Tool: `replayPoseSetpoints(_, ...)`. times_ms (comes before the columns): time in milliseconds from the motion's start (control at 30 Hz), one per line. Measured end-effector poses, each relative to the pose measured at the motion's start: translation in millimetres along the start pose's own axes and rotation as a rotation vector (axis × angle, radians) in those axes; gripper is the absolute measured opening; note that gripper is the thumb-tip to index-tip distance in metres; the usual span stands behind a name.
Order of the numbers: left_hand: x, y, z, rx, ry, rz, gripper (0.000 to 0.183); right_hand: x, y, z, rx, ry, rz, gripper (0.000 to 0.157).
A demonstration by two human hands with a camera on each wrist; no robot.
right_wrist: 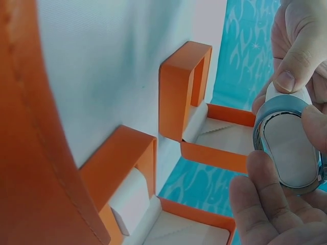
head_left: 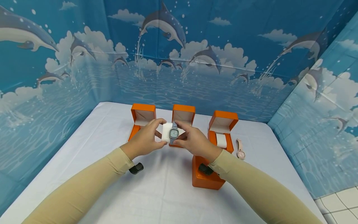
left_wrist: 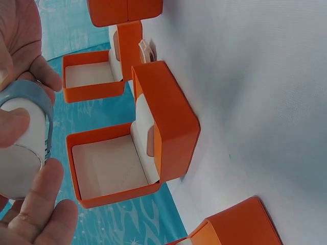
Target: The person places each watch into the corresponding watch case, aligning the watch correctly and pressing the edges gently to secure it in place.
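A square-faced watch (head_left: pixel 173 133) with a grey-blue strap is wrapped around a white cushion (head_left: pixel 166 132), held up between both hands over the table. My left hand (head_left: pixel 146 139) pinches the cushion's left end between thumb and fingers. From the other side, my right hand (head_left: pixel 198 140) grips the watch strap and cushion, its thumb low and its fingers above. The wrist views show the strap (left_wrist: pixel 31 92) looping round the cushion (right_wrist: pixel 291 148). Directly behind the hands stands an open orange box (head_left: pixel 184 109), partly hidden by them.
An open orange box (head_left: pixel 143 109) stands at left, another (head_left: pixel 226 116) at right with a white cushion (head_left: pixel 221 140) inside. A pink watch (head_left: pixel 240 152) lies beside the right box. Under my right wrist sits another orange box (head_left: pixel 207 182). Dolphin-print curtains (head_left: pixel 167 84) border the white table (head_left: pixel 165 193).
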State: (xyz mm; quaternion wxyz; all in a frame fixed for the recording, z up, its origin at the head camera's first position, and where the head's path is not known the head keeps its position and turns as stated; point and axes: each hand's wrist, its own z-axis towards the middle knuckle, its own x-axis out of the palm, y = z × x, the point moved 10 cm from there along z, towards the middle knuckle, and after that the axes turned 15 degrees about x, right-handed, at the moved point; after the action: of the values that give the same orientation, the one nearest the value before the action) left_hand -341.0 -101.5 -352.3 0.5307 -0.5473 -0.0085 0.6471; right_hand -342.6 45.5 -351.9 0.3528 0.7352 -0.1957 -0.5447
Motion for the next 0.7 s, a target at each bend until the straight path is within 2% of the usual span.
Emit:
replayPoseSetpoints(467, 0.8, 0.9, -0.2, -0.007, 0.008, 0.002, 0.075, 2.4, 2.0, -0.8, -0.014, 0.001, 0.002, 0.084)
replayPoseSetpoints(700, 1.6, 1.1, -0.4, -0.008, 0.006, -0.027, 0.075, 4.0, 4.4, -0.4, -0.034, 0.012, 0.009, 0.085)
